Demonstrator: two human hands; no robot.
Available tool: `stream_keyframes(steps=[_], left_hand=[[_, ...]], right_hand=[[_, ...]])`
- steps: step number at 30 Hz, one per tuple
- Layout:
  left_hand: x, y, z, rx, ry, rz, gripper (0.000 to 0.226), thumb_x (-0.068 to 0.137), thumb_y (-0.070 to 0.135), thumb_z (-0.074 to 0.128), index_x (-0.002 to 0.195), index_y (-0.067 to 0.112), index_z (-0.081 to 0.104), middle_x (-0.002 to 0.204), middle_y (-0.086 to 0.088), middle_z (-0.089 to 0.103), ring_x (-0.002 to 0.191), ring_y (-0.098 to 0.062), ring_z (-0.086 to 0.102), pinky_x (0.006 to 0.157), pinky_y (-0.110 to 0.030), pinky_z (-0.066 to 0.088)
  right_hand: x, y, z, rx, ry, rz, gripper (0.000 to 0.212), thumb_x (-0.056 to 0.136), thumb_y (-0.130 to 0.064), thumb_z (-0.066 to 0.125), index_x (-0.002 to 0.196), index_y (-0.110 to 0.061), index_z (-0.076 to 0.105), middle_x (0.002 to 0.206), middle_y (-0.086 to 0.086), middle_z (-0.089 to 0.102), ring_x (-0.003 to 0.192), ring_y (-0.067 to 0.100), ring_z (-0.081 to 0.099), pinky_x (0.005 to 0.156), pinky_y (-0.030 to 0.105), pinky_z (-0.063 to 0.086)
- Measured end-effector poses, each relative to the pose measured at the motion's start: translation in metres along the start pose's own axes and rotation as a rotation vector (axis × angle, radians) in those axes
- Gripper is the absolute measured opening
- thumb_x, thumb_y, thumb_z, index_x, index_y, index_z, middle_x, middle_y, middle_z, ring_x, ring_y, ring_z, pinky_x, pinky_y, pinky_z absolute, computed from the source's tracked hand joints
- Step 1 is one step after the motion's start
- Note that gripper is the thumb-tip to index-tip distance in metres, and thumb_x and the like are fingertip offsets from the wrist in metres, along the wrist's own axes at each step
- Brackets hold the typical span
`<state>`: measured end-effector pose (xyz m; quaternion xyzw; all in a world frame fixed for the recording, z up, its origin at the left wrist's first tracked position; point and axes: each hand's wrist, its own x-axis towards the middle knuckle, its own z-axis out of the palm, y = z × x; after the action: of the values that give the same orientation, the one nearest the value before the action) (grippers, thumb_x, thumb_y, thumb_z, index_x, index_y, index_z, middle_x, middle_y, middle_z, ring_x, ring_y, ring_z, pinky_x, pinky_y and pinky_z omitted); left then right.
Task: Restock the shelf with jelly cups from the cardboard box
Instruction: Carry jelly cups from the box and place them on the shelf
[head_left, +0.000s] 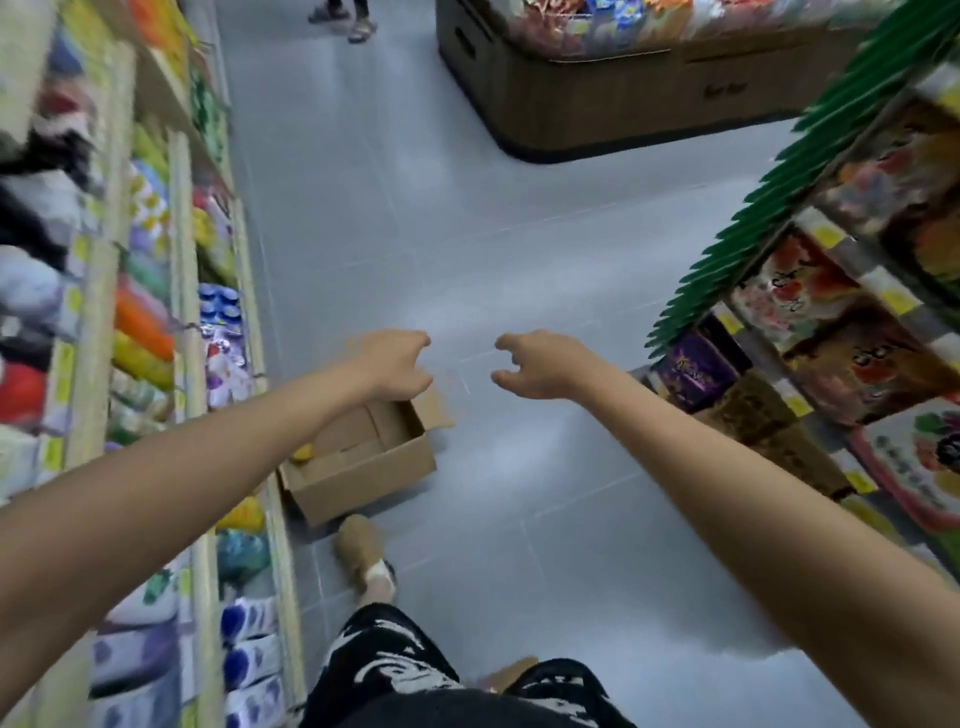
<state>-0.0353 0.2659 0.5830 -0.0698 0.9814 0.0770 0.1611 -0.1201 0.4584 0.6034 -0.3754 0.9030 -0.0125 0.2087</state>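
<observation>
Head: left hand (395, 366), right hand (540, 366) empty; box (363, 480), maybe one cup (304, 452).

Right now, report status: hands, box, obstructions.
Left hand and right hand empty, fingers loosely curled. Cardboard box open on floor by left shelf, one yellow item inside. Slippered foot beside box.

Shelf goods (140, 322) are blurred — a forearm (234, 431) overlaps the cardboard box (374, 467).
</observation>
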Motion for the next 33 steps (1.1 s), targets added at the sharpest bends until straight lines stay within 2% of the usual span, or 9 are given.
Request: stream_keyframes(steps=[5, 16, 18, 21, 24, 30, 33], left_hand=[[0.015, -0.105, 0.001, 0.038, -0.047, -0.128, 0.051, 0.091, 0.041, 0.051, 0.133, 0.014, 0.046, 0.136, -0.008, 0.054, 0.123, -0.029, 0.051, 0.094, -0.036, 0.042], [0.059, -0.282, 0.012, 0.006, -0.135, -0.292, 0.05, 0.087, 0.043, 0.053, 0.131, 0.019, 0.049, 0.131, -0.004, 0.058, 0.119, -0.027, 0.054, 0.089, -0.034, 0.045], [0.063, -0.302, 0.018, -0.003, -0.168, -0.306, 0.051, 0.087, 0.044, 0.052, 0.131, 0.019, 0.049, 0.13, -0.004, 0.057, 0.119, -0.027, 0.054, 0.088, -0.034, 0.045], [0.069, -0.323, 0.03, -0.061, -0.196, -0.318, 0.048, 0.087, 0.044, 0.051, 0.129, 0.021, 0.049, 0.126, -0.004, 0.059, 0.116, -0.027, 0.055, 0.086, -0.036, 0.047], [0.075, -0.341, 0.043, -0.106, -0.215, -0.348, 0.045, 0.088, 0.043, 0.05, 0.126, 0.019, 0.05, 0.12, -0.004, 0.06, 0.111, -0.028, 0.057, 0.076, -0.034, 0.044], [0.082, -0.363, 0.084, -0.252, -0.325, -0.454, 0.03, 0.089, 0.042, 0.048, 0.104, 0.015, 0.051, 0.102, -0.003, 0.062, 0.094, -0.027, 0.059, 0.066, -0.033, 0.045], [0.085, -0.365, 0.121, -0.327, -0.362, -0.546, 0.031, 0.087, 0.042, 0.052, 0.105, 0.016, 0.051, 0.105, -0.004, 0.061, 0.098, -0.028, 0.059, 0.065, -0.031, 0.041]], right_hand=[[0.09, -0.07, -0.006, -0.029, -0.072, -0.088, 0.052, 0.096, -0.04, 0.046, 0.141, -0.015, 0.04, 0.131, 0.008, 0.057, 0.122, 0.028, 0.05, 0.092, 0.037, 0.044], [0.269, -0.184, -0.004, -0.063, -0.201, -0.163, 0.048, 0.095, -0.037, 0.045, 0.139, -0.017, 0.044, 0.132, 0.009, 0.056, 0.123, 0.03, 0.05, 0.094, 0.037, 0.042], [0.292, -0.198, -0.001, -0.057, -0.221, -0.185, 0.047, 0.094, -0.035, 0.045, 0.136, -0.015, 0.046, 0.13, 0.01, 0.056, 0.122, 0.03, 0.05, 0.093, 0.037, 0.043], [0.32, -0.214, 0.007, -0.067, -0.255, -0.224, 0.042, 0.094, -0.034, 0.045, 0.131, -0.015, 0.05, 0.124, 0.01, 0.059, 0.116, 0.03, 0.053, 0.083, 0.033, 0.041], [0.346, -0.225, 0.016, -0.134, -0.282, -0.277, 0.038, 0.094, -0.033, 0.045, 0.124, -0.013, 0.054, 0.119, 0.011, 0.061, 0.11, 0.03, 0.056, 0.075, 0.031, 0.036], [0.396, -0.238, 0.05, -0.097, -0.407, -0.332, 0.045, 0.093, -0.034, 0.046, 0.135, -0.016, 0.049, 0.129, 0.01, 0.058, 0.114, 0.029, 0.055, 0.079, 0.033, 0.043], [0.423, -0.241, 0.086, -0.115, -0.483, -0.385, 0.047, 0.094, -0.035, 0.046, 0.136, -0.014, 0.049, 0.128, 0.011, 0.058, 0.115, 0.03, 0.055, 0.086, 0.036, 0.049]])
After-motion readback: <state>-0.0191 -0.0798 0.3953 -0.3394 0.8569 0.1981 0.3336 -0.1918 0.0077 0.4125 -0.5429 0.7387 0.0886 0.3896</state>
